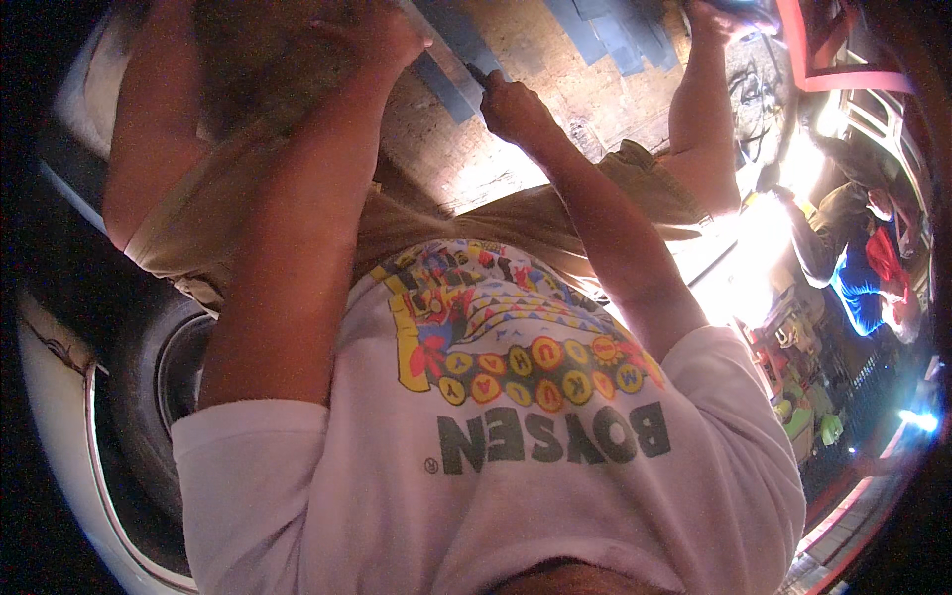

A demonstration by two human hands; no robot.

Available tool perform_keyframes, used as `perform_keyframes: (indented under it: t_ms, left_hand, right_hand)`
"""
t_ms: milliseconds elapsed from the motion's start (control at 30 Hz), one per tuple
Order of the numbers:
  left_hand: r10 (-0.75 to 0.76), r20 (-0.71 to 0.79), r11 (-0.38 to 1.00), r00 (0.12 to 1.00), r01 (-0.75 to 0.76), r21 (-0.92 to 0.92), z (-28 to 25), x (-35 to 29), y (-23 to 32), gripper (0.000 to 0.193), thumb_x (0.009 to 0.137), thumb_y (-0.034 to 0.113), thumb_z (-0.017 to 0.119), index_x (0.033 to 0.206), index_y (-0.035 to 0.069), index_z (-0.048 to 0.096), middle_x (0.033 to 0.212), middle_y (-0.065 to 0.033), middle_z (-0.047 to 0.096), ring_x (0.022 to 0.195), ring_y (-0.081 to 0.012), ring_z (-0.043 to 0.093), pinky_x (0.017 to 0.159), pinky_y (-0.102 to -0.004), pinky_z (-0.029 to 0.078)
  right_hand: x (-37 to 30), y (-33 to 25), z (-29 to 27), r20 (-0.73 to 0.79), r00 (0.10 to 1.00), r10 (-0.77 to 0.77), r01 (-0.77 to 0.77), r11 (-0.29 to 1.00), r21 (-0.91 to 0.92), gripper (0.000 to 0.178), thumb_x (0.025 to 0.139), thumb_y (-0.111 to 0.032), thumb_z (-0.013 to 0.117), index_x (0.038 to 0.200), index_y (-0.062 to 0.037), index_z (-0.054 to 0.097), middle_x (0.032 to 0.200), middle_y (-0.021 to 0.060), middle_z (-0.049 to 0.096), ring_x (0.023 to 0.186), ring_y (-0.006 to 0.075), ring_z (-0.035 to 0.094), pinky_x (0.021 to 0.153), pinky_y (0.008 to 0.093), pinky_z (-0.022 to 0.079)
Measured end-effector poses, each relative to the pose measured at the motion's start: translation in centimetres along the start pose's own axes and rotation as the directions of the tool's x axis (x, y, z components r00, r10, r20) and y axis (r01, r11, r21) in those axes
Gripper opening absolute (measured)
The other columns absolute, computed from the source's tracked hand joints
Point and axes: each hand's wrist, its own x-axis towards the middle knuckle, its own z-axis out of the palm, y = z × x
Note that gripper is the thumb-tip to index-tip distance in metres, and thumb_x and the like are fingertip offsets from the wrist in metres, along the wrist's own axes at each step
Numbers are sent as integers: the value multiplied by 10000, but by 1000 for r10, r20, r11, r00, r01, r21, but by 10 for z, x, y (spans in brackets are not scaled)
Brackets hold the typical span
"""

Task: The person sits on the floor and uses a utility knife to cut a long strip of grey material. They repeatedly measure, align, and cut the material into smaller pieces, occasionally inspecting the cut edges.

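Observation:
My left hand [382,38] is at the top edge, in shadow, with fingers apart and pressing down beside a long pale straightedge [436,35]. Part of that hand is cut off by the frame. My right hand [518,111] is closed around a slim dark-handled tool [477,72], which looks like a cutter; its tip meets the lower end of the straightedge. Beneath them lies a worn wooden board [526,50] with a blue-grey strip [443,87] running along the straightedge.
More blue-grey sheets [620,35] overlap on the board at the upper right, near my bare foot [729,20]. A vehicle wheel [164,367] stands at the left. A red frame [843,74] and another person in blue and red clothing [863,283] are at the right, beside a strong glare.

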Motion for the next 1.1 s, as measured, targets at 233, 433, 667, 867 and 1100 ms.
perform_keyframes:
  t_ms: [233, 433, 667, 867, 1100]
  left_hand:
    - [190, -244, 938, 951, -249, -241, 86, 3, 3, 1351, 639, 669, 842, 1568, -58, 185, 1651, -259, 166, 1538, -431, 130, 1194, -700, 135]
    - [101, -117, 992, 988, -109, -61, 99, -10, 30, 1330, 666, 617, 853, 1556, -96, 169, 1651, -283, 122, 1540, -450, 78, 1233, -615, 108]
    - [182, -362, 951, 914, -257, -172, 165, 27, 19, 1314, 672, 559, 863, 1514, -175, 170, 1600, -389, 119, 1514, -521, 73, 1251, -572, 78]
    - [201, -53, 966, 978, -189, 175, 98, 0, 35, 1223, 733, 670, 760, 1568, -42, 219, 1669, -210, 156, 1506, -453, 215, 1184, -691, 192]
    - [112, 117, 974, 987, -85, -211, 113, -65, 34, 1093, 787, 620, 753, 1550, -23, 306, 1658, -204, 207, 1538, -355, 186, 1127, -746, 254]
  right_hand:
    - [-3, -2, -1, -31, 999, -22, 23, 999, 35, 295, 964, -185, 524, 1184, 7, 489, 931, 317, 692, 888, 501, 697, 777, 582, 564]
    - [-5, 5, 5, -93, 993, -67, 70, 997, 33, 299, 978, -189, 504, 1160, 47, 489, 840, 336, 677, 820, 512, 694, 721, 587, 560]
    - [-44, 29, 18, 52, 998, 37, -36, 999, -18, 278, 975, -190, 500, 1158, 18, 517, 954, 317, 694, 863, 472, 713, 752, 573, 577]
    - [-70, 55, 35, 34, 996, 83, -80, 993, -83, 218, 965, -167, 539, 1056, 28, 504, 799, 284, 688, 752, 461, 712, 665, 567, 567]
    - [-120, 53, 17, 209, 948, 242, -205, 962, -183, 356, 970, -269, 531, 1175, 19, 488, 913, 308, 699, 907, 436, 721, 777, 557, 571]
